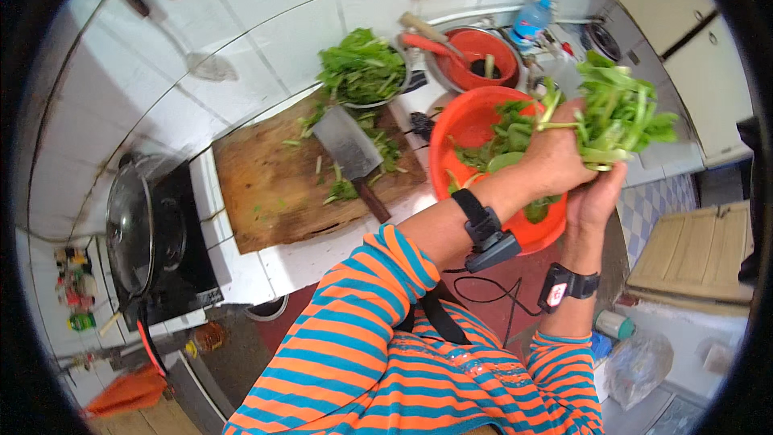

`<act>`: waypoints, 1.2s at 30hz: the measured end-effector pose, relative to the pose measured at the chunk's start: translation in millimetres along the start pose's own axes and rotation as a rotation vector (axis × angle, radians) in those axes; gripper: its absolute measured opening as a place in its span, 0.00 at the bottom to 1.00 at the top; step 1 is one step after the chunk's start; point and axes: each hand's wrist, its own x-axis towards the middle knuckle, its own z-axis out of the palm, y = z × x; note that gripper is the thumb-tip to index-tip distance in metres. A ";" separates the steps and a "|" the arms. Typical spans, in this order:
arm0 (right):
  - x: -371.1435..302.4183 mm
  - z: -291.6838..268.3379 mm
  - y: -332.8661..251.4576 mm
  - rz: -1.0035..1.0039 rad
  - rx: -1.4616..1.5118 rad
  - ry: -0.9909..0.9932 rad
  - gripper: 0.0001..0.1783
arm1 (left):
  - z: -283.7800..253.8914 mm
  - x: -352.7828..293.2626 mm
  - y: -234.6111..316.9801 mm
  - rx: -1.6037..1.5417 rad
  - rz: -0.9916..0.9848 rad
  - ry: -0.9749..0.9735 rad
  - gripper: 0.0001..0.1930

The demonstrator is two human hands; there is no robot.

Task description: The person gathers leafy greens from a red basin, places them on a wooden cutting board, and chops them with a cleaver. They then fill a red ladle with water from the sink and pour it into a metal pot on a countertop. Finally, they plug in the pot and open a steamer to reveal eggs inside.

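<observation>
A bunch of leafy greens [624, 109] is held up over the right side of an orange plastic basin [440, 141]. My left hand [560, 157] closes round its stems. Below it, my right hand [594, 197] grips the bunch's lower end, its fingers partly hidden by the greens. Loose green leaves [507, 141] lie in the basin beneath my hands. Left of the basin, a cleaver [346, 143] rests on a wooden cutting board [258, 169] among chopped bits. A metal bowl heaped with cut greens [362, 64] stands at the board's far edge.
Behind the basin, a smaller red bowl [503, 52] sits inside a metal basin, with long handles leaning across it. A blue-labelled plastic bottle [531, 20] stands at the back right. Far left, a lidded wok [131, 225] is on a black cooktop [193, 250]. Wooden cabinet doors [696, 250] are at right.
</observation>
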 end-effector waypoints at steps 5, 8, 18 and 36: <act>-41.6 90.0 10.6 -0.037 0.224 -0.023 0.29 | -86.1 6.5 36.6 0.366 0.158 0.068 0.33; -81.9 144.0 47.9 0.031 0.330 -0.174 0.29 | -161.6 -7.6 47.4 0.624 0.003 -0.115 0.37; -227.8 270.8 238.0 0.692 0.755 -0.090 0.26 | -379.0 -109.0 24.2 1.077 -0.564 -0.415 0.35; -247.3 228.1 299.6 1.089 -0.018 -0.205 0.37 | -449.3 -162.4 -108.2 1.404 -0.954 -0.856 0.42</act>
